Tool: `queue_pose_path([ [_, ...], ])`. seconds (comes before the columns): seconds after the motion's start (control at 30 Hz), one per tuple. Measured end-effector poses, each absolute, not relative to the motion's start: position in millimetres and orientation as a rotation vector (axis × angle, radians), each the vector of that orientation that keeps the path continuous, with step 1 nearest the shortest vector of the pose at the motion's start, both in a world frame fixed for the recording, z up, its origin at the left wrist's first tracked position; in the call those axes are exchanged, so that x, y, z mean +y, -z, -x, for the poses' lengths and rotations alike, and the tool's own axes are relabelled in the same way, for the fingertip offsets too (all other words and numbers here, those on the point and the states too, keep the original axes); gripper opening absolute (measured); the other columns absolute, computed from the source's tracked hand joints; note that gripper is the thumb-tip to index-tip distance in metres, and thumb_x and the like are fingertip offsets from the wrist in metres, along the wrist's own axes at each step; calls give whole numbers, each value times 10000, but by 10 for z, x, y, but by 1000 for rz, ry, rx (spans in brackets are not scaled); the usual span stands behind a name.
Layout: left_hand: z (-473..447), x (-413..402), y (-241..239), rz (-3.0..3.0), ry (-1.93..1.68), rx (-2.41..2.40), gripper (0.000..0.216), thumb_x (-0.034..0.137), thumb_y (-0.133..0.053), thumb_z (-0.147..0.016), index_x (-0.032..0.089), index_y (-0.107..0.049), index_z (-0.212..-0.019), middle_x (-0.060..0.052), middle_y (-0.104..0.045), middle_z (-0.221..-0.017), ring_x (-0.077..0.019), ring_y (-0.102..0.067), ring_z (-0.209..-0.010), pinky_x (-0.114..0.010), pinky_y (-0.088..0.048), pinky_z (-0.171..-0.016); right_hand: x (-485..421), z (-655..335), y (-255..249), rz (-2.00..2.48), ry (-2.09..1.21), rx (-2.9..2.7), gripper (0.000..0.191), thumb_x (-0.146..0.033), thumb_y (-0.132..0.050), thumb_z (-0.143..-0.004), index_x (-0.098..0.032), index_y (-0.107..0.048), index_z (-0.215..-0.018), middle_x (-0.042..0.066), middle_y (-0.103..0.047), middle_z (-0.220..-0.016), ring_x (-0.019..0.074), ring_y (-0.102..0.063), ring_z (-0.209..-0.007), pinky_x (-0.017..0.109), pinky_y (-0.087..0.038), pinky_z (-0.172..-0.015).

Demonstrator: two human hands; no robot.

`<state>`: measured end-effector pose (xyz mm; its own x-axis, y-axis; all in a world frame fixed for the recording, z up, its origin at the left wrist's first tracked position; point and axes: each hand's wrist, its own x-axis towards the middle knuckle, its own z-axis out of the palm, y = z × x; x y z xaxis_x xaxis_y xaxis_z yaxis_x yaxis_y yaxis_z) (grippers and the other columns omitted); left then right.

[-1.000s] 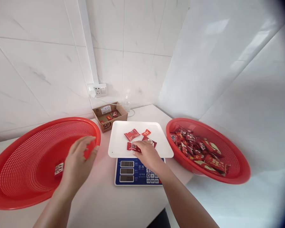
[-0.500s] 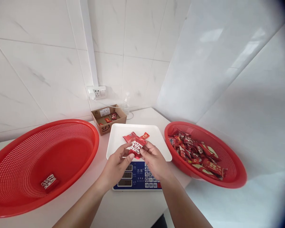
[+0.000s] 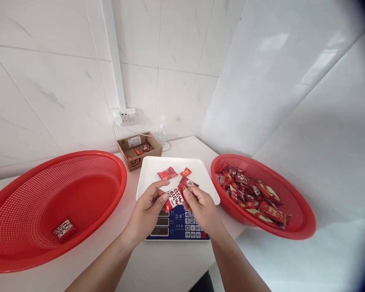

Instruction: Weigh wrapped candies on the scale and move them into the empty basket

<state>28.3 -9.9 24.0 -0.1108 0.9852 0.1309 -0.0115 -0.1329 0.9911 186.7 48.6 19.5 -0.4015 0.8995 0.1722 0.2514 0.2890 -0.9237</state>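
Compared with one second ago, the left hand [image 3: 147, 207] has moved from above the left basket [image 3: 123, 172] to the middle, and the right hand [image 3: 202, 207] has lifted one red and white packet [image 3: 174, 198] from the white tray [image 3: 145, 175]. Now both hands are grasping this packet between thumb and fingers, the left hand at its left end and the right hand at its right end. It is slightly tilted, above the front edge of the tray, with its printed white side facing up. On the tray, behind the hands, lie a flat red packet [image 3: 167, 173], a small orange packet [image 3: 185, 172] and a dark red packet [image 3: 191, 182], which is partly hidden by the right hand. Under the tray stands a blue scale [image 3: 177, 227]; the left hand covers part of its display. One printed packet [image 3: 63, 229] lies in the left basket, while the right basket [image 3: 305, 207] contains a pile of red packets [image 3: 246, 188]. Behind the tray, to the left, a cardboard box [image 3: 146, 159] with a few small packets rests on the white surface [image 3: 161, 267], and just beside it stands a clear bottle [image 3: 162, 132].
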Motion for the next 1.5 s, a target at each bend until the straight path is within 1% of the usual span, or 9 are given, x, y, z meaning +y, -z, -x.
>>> queue_pose_path([
  [0.27, -366, -83, -210, -1160, -1275, 1105, 417, 357, -599, -806, 247, -459, -1182, 11, -562, -854, -125, -507, -736, -262, -454, -694, 444, -1818, -172, 1029, -1097, -1793, 386, -501, -434, -859, -211, -433, -605, -34, -491, -532, 103, -440, -497, 230, -369, -495],
  [0.43, -350, -113, -179, -1174, -1266, 1175, 337, 342, -598, -796, 236, -504, -1102, 22, -583, -811, -119, -523, -700, -249, -460, -666, 416, -1843, -189, 976, -1146, -1852, 363, -479, -429, -866, -203, -477, -636, -18, -536, -576, 114, -496, -544, 234, -403, -531],
  [0.67, 308, -300, -295, -1488, -1482, 2014, 279, 344, -533, -807, 242, -571, -1063, -30, -634, -1000, -207, -591, -904, -323, -475, -774, 799, -2244, -91, 1319, -602, -1958, 250, -367, -463, -853, -192, -599, -967, 79, -657, -992, 214, -584, -932, 351, -441, -826],
  [0.83, 695, -403, -326, -1688, -961, 2580, 336, 300, -349, -881, 247, -558, -1138, -100, -555, -1183, -301, -572, -1006, -399, -510, -683, 993, -2322, 100, 1522, -363, -2154, 324, -301, -513, -815, -167, -610, -1093, 128, -633, -1112, 273, -533, -1070, 409, -387, -921],
  [0.93, 728, -376, -241, -1803, -706, 2646, 398, 303, -331, -892, 184, -502, -1232, -166, -487, -1306, -376, -463, -1184, -537, -455, -865, 1011, -2238, 144, 1520, -345, -2191, 320, -312, -521, -814, -184, -610, -1094, 122, -638, -1094, 285, -530, -1058, 412, -394, -894],
  [1.03, 632, -317, -141, -1941, -690, 2569, 420, 314, -346, -896, 137, -485, -1251, -199, -425, -1373, -392, -304, -1311, -623, -306, -998, 1026, -2170, 148, 1457, -362, -2178, 266, -253, -538, -788, -210, -617, -1039, 102, -645, -1044, 273, -532, -1024, 405, -392, -881],
  [1.1, 510, -280, -98, -2023, -820, 2418, 404, 334, -375, -892, 161, -492, -1238, -173, -433, -1379, -360, -268, -1340, -598, -321, -1013, 1028, -2141, 133, 1411, -439, -2103, 224, -199, -517, -773, -222, -617, -972, 80, -640, -1001, 241, -554, -960, 384, -407, -851],
  [1.27, 82, -219, -97, -2122, -1023, 1932, 350, 352, -450, -878, 236, -533, -1197, -93, -556, -1285, -265, -449, -1243, -466, -416, -999, 871, -2016, 24, 1183, -915, -1826, 98, -204, -502, -763, -211, -571, -831, 20, -630, -828, 165, -592, -766, 311, -460, -728],
  [1.5, -398, -119, -73, -1667, -1049, 1471, 654, 294, -570, -804, 299, -292, -1395, -71, -445, -1404, -248, -516, -1183, -375, -492, -898, 431, -1768, -205, 947, -1233, -1750, 111, -238, -545, -770, -207, -580, -870, 8, -625, -828, 142, -596, -766, 299, -494, -737],
])
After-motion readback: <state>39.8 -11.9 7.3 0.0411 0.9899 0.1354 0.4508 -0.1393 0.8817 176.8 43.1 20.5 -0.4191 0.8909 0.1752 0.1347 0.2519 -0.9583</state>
